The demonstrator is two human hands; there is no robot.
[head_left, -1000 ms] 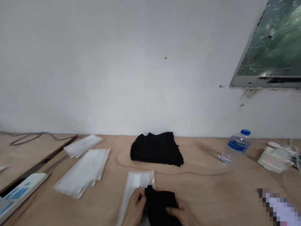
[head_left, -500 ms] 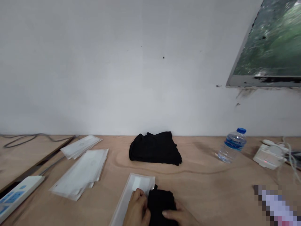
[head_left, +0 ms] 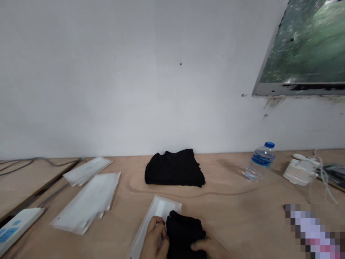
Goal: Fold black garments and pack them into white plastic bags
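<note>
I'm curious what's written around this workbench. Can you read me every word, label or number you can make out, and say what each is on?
"WATER" (blurred, best reading), in white on the blue label of the plastic water bottle.
Blue markings on the white power strip: too blurred to read.
Faint marks on the white packets: too faint to read.
Nothing else is legible.

Left hand [head_left: 153,239] curled; right hand [head_left: 207,249] flatter; both close together
</note>
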